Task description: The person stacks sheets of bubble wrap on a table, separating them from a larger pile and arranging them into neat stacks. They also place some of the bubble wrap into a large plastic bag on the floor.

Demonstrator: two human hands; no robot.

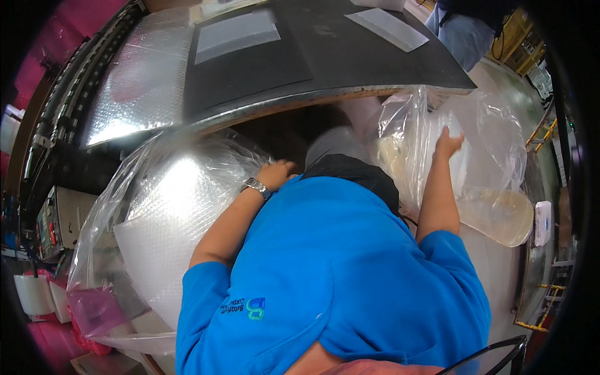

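Two bulky plastic bags take up most of the view, and a co-worker in a blue short-sleeved shirt (pixel 331 262) bends over between them, under the edge of a dark curved tabletop (pixel 350 56).

The larger one, a big clear plastic bag stuffed with rolled bubble wrap (pixel 162 212), spreads out below and to the left of the co-worker's left hand (pixel 277 173). It should be very light for its size, soft and springy. The film looks slick, so a handful of gathered plastic near the top would likely hold better than a flat palm.

The smaller clear plastic bag with pale yellowish contents (pixel 494 144) rises around and to the right of the co-worker's right hand (pixel 449 144). Its film is thin, crinkled and floppy. It would probably sag and tear if pulled by one spot, so the bunched neck seems the safer grip.

That left hand, just above a silver wristwatch (pixel 255 185), rests loosely curled on the upper edge of the bubble-wrap bag. The right hand is raised with fingers together and presses against the film of the smaller bag. I cannot tell whether it pinches any plastic.

The wearer's own hands do not show. A skin-coloured strip at the lower edge is too little to read.
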